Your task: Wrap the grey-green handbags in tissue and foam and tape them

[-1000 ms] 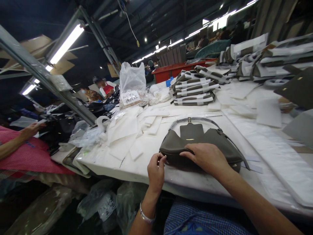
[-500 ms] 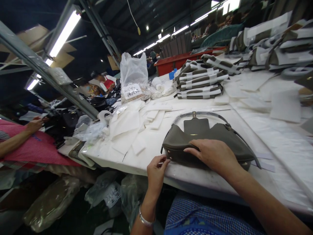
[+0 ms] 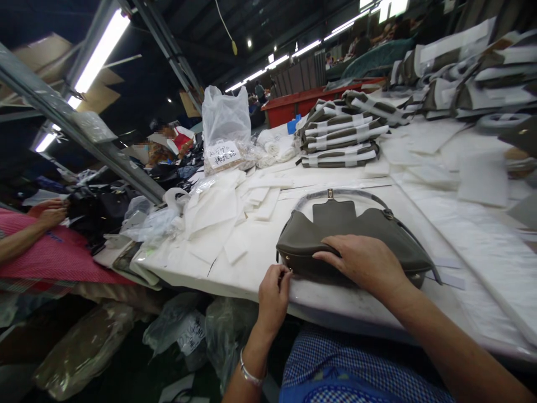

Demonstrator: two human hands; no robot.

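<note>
An olive-grey handbag (image 3: 344,224) lies on its side near the front edge of the white table, its base turned towards me and its strap arched behind. My right hand (image 3: 363,260) is closed over the bag's lower edge, thumb on the base and fingers on the panel. By the bag's left bottom corner, next to a small metal stud (image 3: 287,258), my left hand (image 3: 274,288) is pinched. Whatever lies between its fingertips, if anything, is too small to make out. The strap (image 3: 356,193) has a clear wrap on part of it.
White foam sheets (image 3: 213,210) lie scattered on the table (image 3: 251,274) to the left. A plastic bag with a written label (image 3: 224,154) stands behind them. Wrapped bag parts (image 3: 342,137) are stacked at the back. At far left, a co-worker's hands (image 3: 52,212) are over dark material.
My left hand has shifted slightly right and closer to the bag's corner, its fingers still pinched. The right hand keeps its grip on the bag. The view has shifted slightly.
</note>
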